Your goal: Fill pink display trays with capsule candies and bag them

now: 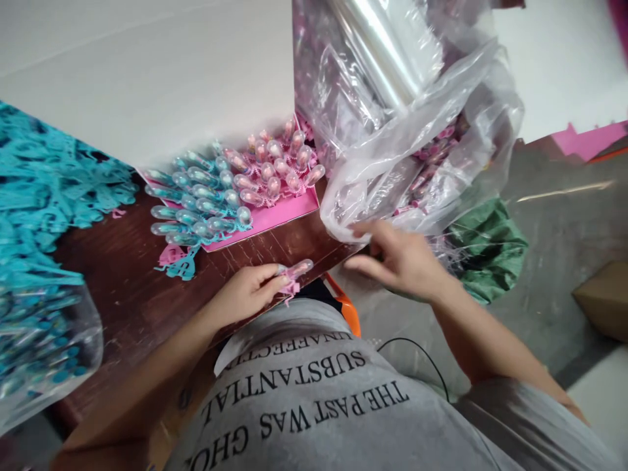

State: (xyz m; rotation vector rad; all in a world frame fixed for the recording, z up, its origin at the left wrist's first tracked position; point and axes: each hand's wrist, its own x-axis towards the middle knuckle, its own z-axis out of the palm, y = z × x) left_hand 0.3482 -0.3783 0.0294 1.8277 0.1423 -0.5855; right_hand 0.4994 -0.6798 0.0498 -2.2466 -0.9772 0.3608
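My left hand (248, 291) pinches a small clear-capped tube with a pink plastic piece (294, 275) at the near edge of the dark table. My right hand (405, 261) is beside the rim of a clear plastic bag (343, 190), thumb and index finger apart; whether a fingertip touches the bag I cannot tell. Pink tubes show inside that bag. Beyond my left hand, a pink box (284, 212) holds upright clear-topped tubes, blue ones (201, 193) on the left and pink ones (275, 170) on the right.
A heap of blue plastic pieces (44, 170) lies at left, above a clear bag of blue tubes (39, 340). Loose blue (184, 265) and pink (171, 254) pieces lie by the box. A green sack (493, 248) and a cardboard box (606, 297) are at right.
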